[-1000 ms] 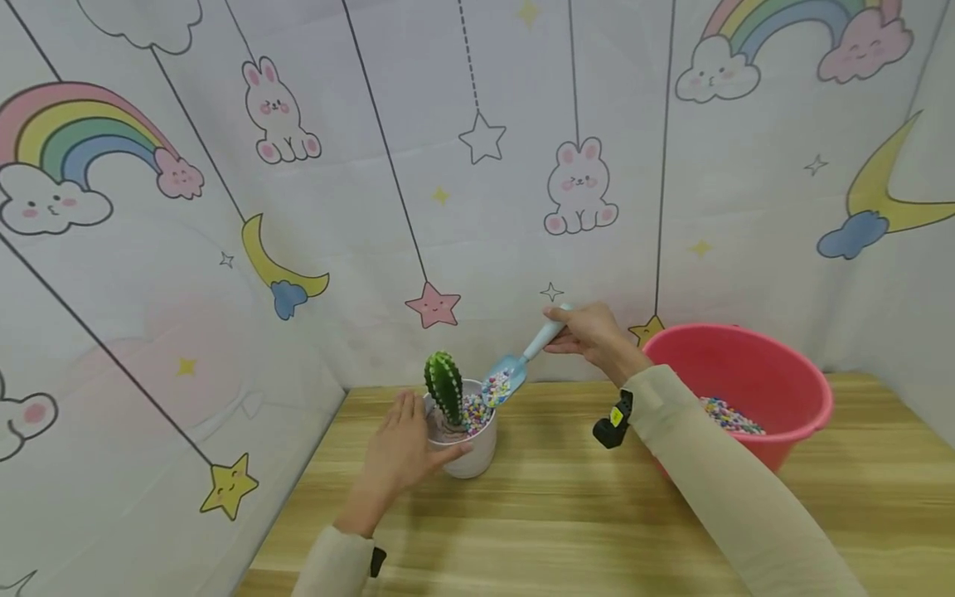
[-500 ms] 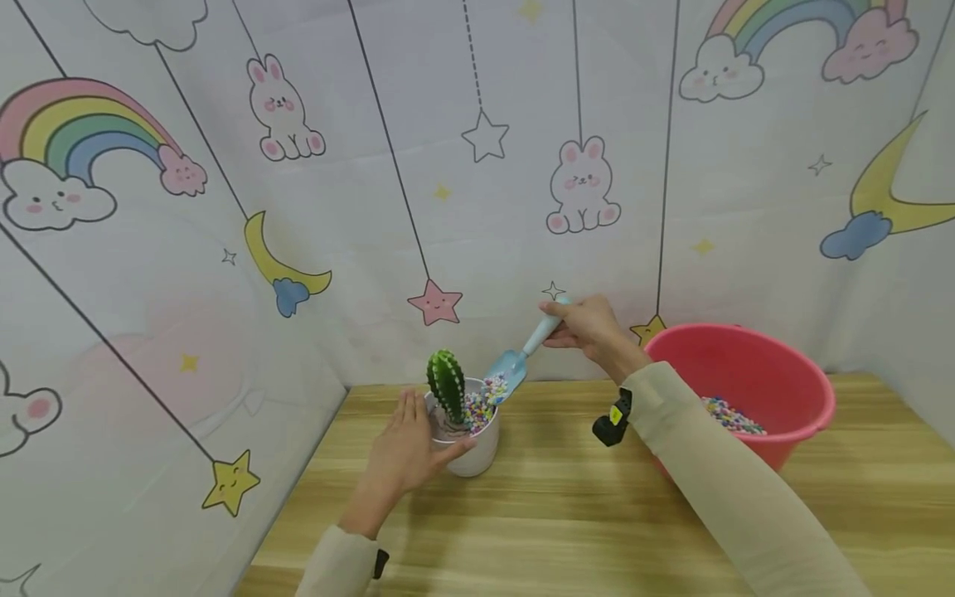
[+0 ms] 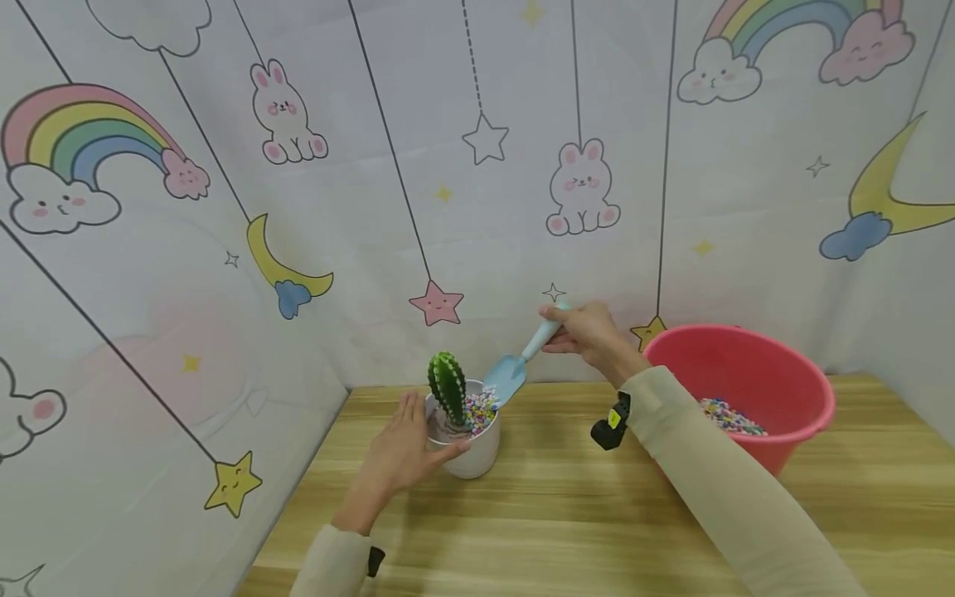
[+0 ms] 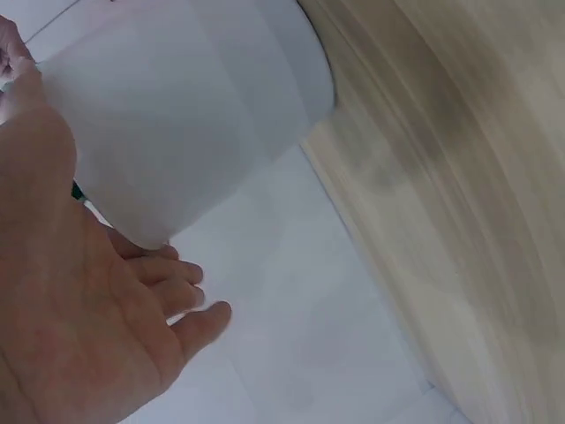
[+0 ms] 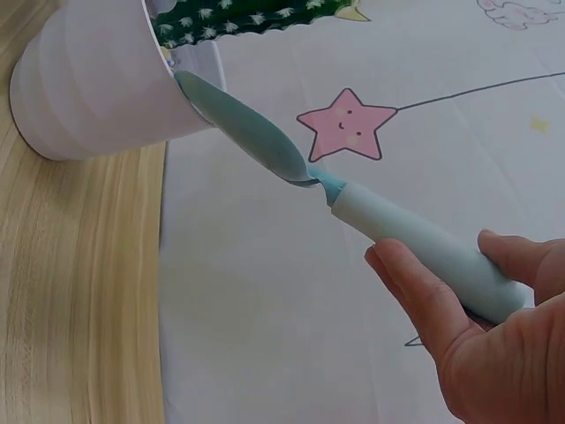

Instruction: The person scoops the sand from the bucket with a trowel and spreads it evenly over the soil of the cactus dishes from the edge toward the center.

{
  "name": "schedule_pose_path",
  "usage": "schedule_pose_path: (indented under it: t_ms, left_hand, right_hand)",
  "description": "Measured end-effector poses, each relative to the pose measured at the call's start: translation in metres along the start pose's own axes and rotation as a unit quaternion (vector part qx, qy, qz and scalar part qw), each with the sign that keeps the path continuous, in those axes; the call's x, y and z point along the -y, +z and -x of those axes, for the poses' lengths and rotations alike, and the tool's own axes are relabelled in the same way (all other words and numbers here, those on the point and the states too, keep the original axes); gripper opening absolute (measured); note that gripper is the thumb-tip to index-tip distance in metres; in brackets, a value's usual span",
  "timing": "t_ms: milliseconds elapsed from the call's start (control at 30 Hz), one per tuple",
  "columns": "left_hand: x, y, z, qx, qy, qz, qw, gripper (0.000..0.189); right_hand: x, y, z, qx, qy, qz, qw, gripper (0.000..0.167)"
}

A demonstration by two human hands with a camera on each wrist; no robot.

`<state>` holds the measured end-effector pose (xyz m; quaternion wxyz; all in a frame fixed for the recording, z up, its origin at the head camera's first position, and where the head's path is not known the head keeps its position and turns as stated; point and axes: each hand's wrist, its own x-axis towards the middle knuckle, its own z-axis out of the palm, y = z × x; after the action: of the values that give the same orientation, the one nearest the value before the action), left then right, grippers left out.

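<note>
A green cactus (image 3: 448, 388) with white spines stands in a white flowerpot (image 3: 477, 454), with multicoloured beads (image 3: 481, 410) on its right side. My left hand (image 3: 399, 444) rests against the pot's left side, thumb along the front near the rim; in the left wrist view the loosely bent fingers (image 4: 168, 274) lie by the rim of the pot (image 4: 185, 115). My right hand (image 3: 593, 336) holds a light blue hand trowel (image 3: 506, 377) by its handle. The blade tilts down with its tip at the pot's right rim, as the right wrist view of the trowel (image 5: 247, 137) shows too.
A large pink-red bucket (image 3: 798, 398) with more coloured beads (image 3: 731, 416) in it stands at the right, beyond my right forearm. Everything rests on a wood-grain table (image 3: 567, 506). A white cloth backdrop (image 3: 507, 249) printed with rabbits, stars and rainbows rises behind and at the left.
Beads that lay on the trowel blade have slid off into the pot, and the blade now looks bare apart from its tip. Both hands have stayed almost in place.
</note>
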<state>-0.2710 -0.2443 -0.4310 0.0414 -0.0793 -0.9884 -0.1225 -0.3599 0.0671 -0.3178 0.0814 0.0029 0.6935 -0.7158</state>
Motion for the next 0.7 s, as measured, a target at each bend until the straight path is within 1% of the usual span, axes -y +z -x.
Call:
schedule_pose_path:
  t_ms: [133, 200, 333, 467, 567, 700]
  left_hand:
    - [0.005, 0.001, -0.004, 0.0, 0.009, 0.02, 0.9998, 0.126]
    - [0.006, 0.001, -0.004, -0.001, 0.015, 0.022, 0.9996, 0.126]
    - [0.004, 0.001, -0.002, -0.005, 0.019, 0.014, 0.9997, 0.126]
    - [-0.002, 0.001, 0.001, -0.006, 0.011, 0.0, 0.9999, 0.127]
    - [-0.008, 0.002, 0.003, -0.008, -0.002, -0.011, 0.9999, 0.126]
    - [-0.015, 0.001, 0.004, -0.01, -0.018, -0.023, 0.9995, 0.126]
  right_hand:
    - [0.001, 0.002, -0.001, 0.0, -0.005, -0.003, 1.0, 0.049]
    - [0.002, 0.004, -0.001, 0.002, -0.009, -0.004, 0.9999, 0.047]
    - [0.003, 0.009, 0.0, 0.012, -0.025, -0.007, 0.9996, 0.043]
    - [0.004, 0.014, 0.002, 0.018, -0.045, 0.003, 0.9988, 0.037]
    - [0.005, 0.016, 0.004, 0.02, -0.056, 0.015, 0.9981, 0.033]
    - [0.005, 0.016, 0.005, 0.02, -0.067, 0.031, 0.997, 0.032]
